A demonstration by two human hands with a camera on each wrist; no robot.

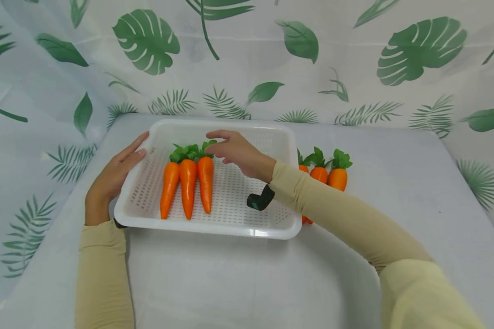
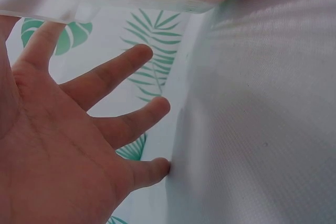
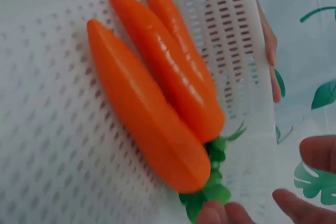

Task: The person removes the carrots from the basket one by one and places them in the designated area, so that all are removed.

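A white plastic basket [image 1: 234,230] with slotted walls holds three orange carrots [image 1: 188,187] with leafy green tops, side by side in its left half. My left hand [image 1: 117,171] touches the basket's left rim with thumb and forefinger. The left wrist view shows that hand's other fingers [image 2: 126,124] straight and spread below the rim. My right hand [image 1: 243,153] hovers over the basket, fingertips close to the green top of the rightmost carrot. Nothing is in it. In the right wrist view its fingertips [image 3: 299,208] appear beside the leaves, apart from each other.
Several more carrots [image 1: 337,178] lie on the table to the right of the basket, partly hidden by the basket and my right sleeve. A black wrist camera mount [image 1: 261,198] shows below the right wrist. A leaf-printed cloth [image 1: 346,55] hangs behind the pale tabletop [image 1: 416,183].
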